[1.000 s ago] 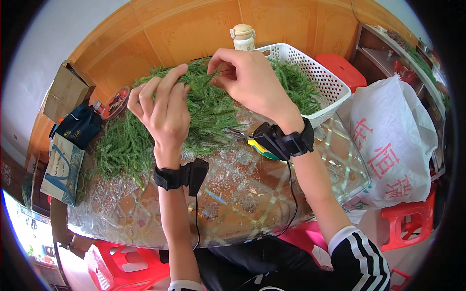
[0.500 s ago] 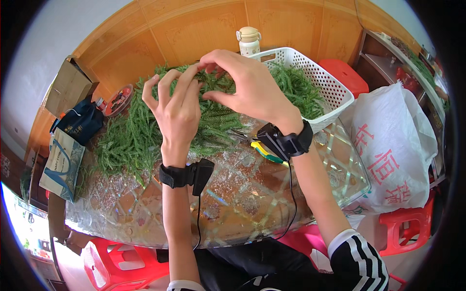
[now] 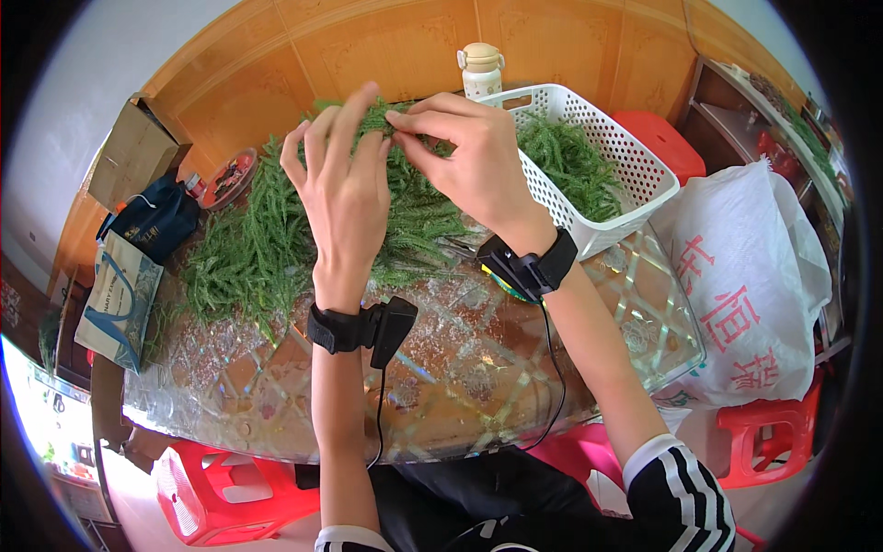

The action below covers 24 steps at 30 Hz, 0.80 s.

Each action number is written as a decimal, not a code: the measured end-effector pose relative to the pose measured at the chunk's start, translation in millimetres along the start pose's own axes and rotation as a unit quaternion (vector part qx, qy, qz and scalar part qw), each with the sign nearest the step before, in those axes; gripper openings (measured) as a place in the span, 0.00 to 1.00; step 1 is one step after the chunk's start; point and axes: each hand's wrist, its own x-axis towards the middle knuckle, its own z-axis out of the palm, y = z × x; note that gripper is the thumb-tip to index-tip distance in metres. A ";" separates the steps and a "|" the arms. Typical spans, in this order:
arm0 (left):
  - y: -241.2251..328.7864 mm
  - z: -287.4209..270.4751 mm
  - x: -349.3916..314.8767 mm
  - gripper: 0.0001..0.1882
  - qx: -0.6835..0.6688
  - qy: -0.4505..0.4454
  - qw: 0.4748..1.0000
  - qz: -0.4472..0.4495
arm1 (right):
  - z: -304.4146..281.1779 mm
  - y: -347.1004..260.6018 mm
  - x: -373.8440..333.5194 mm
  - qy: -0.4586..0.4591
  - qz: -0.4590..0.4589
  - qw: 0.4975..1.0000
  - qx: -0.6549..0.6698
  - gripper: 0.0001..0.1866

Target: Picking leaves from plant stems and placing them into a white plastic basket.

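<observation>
My left hand (image 3: 345,189) and my right hand (image 3: 469,161) are raised over a pile of green feathery sprigs (image 3: 248,248) on a glass-topped table (image 3: 460,368). Fingertips of both hands meet and pinch a small green sprig (image 3: 382,120) between them. Each wrist wears a black band with a small device and a cable. A white perforated basket (image 3: 598,184) with more green sprigs stands just right of my right hand.
A cream bottle (image 3: 480,69) stands behind the basket. A white plastic bag (image 3: 745,276) hangs at the right. A cardboard box (image 3: 129,152), a dark blue bag (image 3: 156,216) and a paper bag (image 3: 115,294) lie at the left. Red stools (image 3: 221,488) stand below.
Both hands have come closer together and a little higher, the fingertips now meeting on a sprig. The view has shifted slightly.
</observation>
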 end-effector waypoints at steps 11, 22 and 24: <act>0.8 -1.1 0.8 0.05 0.025 0.024 0.998 -0.057 | 3.3 2.6 -1.6 0.062 0.057 0.996 0.034 0.09; 3.0 2.8 -1.5 0.06 0.030 0.037 0.999 0.021 | 0.7 -0.6 -2.3 0.092 0.096 0.991 0.030 0.08; 1.1 3.7 -2.8 0.06 0.035 0.053 0.997 0.043 | 1.2 -0.9 -3.2 0.097 0.102 0.990 0.033 0.08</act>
